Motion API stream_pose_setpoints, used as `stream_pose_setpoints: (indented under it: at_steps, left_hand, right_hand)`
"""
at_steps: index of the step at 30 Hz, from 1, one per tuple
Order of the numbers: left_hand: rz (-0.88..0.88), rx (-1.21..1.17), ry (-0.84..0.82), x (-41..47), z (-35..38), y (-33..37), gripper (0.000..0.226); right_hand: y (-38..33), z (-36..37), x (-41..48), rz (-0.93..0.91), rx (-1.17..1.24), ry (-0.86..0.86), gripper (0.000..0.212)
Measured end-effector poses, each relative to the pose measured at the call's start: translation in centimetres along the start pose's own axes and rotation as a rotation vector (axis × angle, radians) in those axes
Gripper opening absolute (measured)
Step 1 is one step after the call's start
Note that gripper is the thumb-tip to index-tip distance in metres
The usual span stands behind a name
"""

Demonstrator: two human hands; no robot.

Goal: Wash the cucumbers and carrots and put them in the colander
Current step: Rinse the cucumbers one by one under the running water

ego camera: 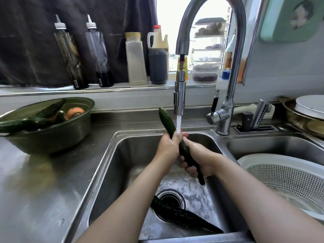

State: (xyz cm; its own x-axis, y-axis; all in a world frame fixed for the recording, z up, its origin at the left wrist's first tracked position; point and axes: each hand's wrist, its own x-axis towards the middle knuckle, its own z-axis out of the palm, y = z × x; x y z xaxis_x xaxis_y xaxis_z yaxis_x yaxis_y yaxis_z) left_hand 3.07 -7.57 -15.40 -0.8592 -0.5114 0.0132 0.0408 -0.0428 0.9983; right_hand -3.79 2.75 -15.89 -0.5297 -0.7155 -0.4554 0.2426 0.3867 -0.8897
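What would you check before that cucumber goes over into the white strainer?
1. Both hands grip the cucumber: left hand, right hand: ok.
2. Water from the faucet reaches it: ok.
3. Fully rinsed: cannot tell.
4. Colander within reach, with room: ok.
5. Second cucumber over the drain not forgotten: not ok, it lies in the sink.
6. Green bowl emptied: not ok, vegetables remain.

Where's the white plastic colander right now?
The white plastic colander sits in the right-hand sink basin, at the right edge of the head view, just right of the right hand.
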Motion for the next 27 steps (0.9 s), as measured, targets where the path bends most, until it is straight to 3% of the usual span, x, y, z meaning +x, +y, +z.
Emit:
stream_pose_setpoints:
  at_steps: [6, 11, 16, 21, 27]
  left_hand:
    - [-0.038, -0.172, -0.015, 0.1, -0.2, 0.2, 0.036]
    - [-0.08, -0.162, -0.103, 0.5, -2.0, -0.1, 0.029]
    - [-0.172, -0.281, -0.103, 0.5, -1.8, 0.3, 0.033]
    - [-0.218, -0.584, -0.015, 0.8, -1.4, 1.1, 0.018]
    - [-0.302, -0.737, 0.154, 1.0, -0.5, 1.1, 0.032]
  right_hand:
    - [0.3, -1.0, -0.4, 0.067, -0.013, -0.119, 0.084]
    - [0.5, -1.5, -0.6, -0.006, 0.107, -0.188, 0.065]
    - [0.5, -1.6, -1.2, 0.034, 0.061, -0.267, 0.054]
    - [0.8, -1.8, -1.0, 0.034, 0.04, -0.208, 0.066]
    - [0.4, -1.0, -1.2, -0.058, 0.058, -0.257, 0.054]
